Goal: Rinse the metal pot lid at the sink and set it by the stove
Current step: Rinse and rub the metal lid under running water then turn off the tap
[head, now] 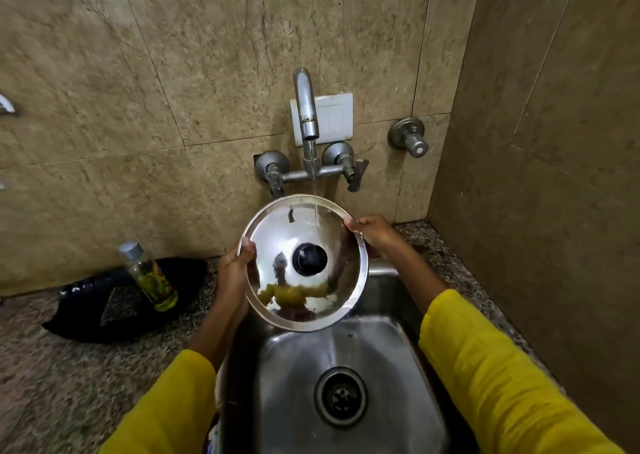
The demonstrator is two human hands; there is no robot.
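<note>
The shiny metal pot lid [277, 232] with a black knob in its middle is held tilted above the steel sink [381, 349], its knob side facing me. My left hand [233, 271] grips its left rim and my right hand [372, 233] grips its upper right rim. A thin stream of water falls from the curved tap [306, 107] onto the lid's upper part.
A small bottle of yellow-green liquid [150, 277] lies against a black bag [104, 311] on the speckled stone counter left of the sink. Tap handles [356, 173] and a wall valve [410, 138] stick out from the tiled wall. A side wall closes in on the right.
</note>
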